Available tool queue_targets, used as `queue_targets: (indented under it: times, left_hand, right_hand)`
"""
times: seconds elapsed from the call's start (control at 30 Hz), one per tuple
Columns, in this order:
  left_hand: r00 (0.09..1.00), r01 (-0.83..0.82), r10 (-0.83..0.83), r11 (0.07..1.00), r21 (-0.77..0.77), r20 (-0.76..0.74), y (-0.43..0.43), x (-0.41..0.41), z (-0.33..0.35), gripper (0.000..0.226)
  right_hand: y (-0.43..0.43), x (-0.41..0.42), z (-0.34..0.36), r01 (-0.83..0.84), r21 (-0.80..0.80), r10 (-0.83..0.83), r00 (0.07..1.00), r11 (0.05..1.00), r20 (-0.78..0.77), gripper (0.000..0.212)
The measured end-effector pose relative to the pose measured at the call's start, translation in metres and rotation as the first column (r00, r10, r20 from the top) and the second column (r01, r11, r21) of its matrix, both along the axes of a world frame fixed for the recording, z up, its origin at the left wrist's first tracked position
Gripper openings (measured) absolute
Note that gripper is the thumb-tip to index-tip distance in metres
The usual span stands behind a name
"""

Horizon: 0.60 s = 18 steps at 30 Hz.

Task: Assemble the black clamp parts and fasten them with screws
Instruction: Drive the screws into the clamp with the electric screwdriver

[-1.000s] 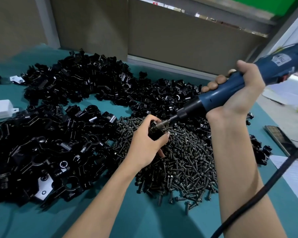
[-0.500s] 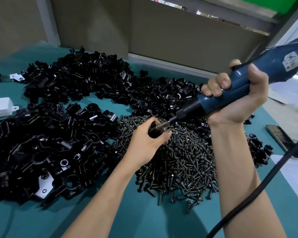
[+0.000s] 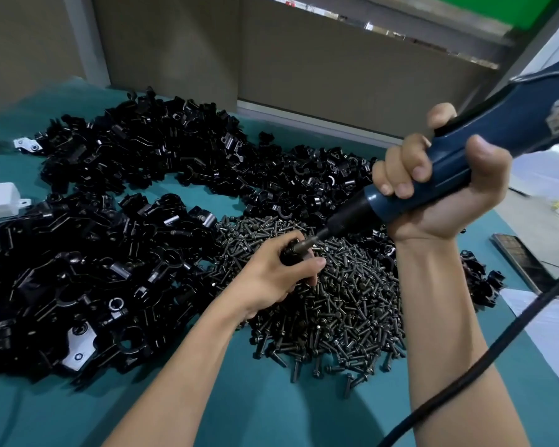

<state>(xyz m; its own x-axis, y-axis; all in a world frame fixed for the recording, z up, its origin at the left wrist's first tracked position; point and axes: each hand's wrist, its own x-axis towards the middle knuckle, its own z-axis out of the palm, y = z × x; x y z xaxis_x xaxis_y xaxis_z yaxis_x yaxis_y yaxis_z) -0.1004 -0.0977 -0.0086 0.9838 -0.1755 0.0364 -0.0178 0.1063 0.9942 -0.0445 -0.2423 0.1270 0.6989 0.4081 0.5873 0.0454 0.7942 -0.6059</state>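
fastening in progress: left hand [image 3: 276, 272] grips a small black clamp part [image 3: 289, 254] over the dark screw heap [image 3: 329, 304]; right hand [image 3: 442, 191] grips the blue electric screwdriver [image 3: 465, 150], bit seated. large piles of loose black clamp pieces [image 3: 104, 253] remain.

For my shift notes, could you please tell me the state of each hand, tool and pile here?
left hand: grips a black clamp above the screws.
black clamp: held, mostly hidden.
right hand: grips the electric screwdriver.
electric screwdriver: tilted, bit at the clamp.
screws: loose heap.
clamp parts: loose heaps.
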Motion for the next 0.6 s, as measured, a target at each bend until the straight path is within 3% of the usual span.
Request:
queue_targets:
  times: [0.13, 0.6]
  left_hand:
    - [0.997, 0.072, -0.072, 0.997, -0.012, 0.019, 0.0033, -0.0017, 0.0014, 0.017]
    - [0.998, 0.046, -0.043, 0.995, -0.090, 0.035, 0.0072, 0.0003, 0.0005, 0.019]
  right_hand:
    - [-0.0020, -0.0043, 0.0027, -0.097, 0.026, 0.096, 0.995, 0.995, 0.037, 0.052]
    - [0.0057, -0.0011, 0.0020, -0.027, 0.008, 0.026, 0.999, 1.000, 0.028, 0.052]
